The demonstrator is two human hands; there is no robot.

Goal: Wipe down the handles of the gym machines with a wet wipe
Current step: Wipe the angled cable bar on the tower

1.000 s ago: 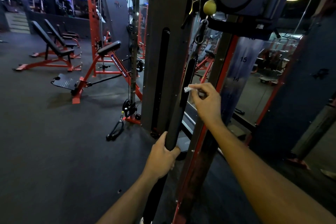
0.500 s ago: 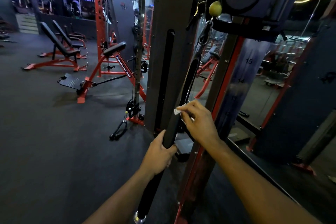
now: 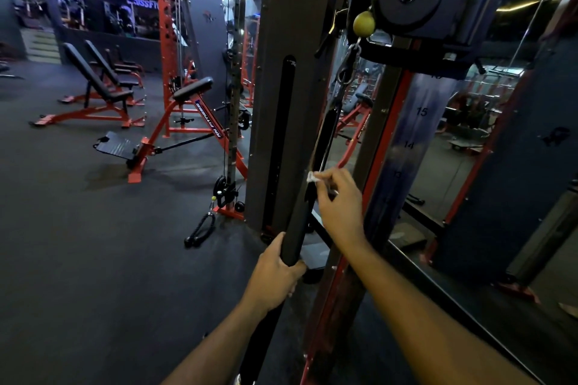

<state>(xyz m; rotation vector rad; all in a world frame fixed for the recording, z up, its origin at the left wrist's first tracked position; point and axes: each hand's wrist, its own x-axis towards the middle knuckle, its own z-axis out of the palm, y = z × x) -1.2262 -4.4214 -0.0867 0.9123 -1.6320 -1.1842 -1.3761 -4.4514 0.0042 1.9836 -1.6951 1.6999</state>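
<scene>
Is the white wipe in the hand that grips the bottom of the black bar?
No, the right hand pinches the wipe higher up; the left hand grips the bar.

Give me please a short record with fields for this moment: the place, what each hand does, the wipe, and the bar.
place: gym floor, cable machine in front
left hand: grips the lower part of the black bar
right hand: pinches a white wipe against the bar, higher up
bar: hangs tilted from a clip under a yellow ball
background: red benches
</scene>
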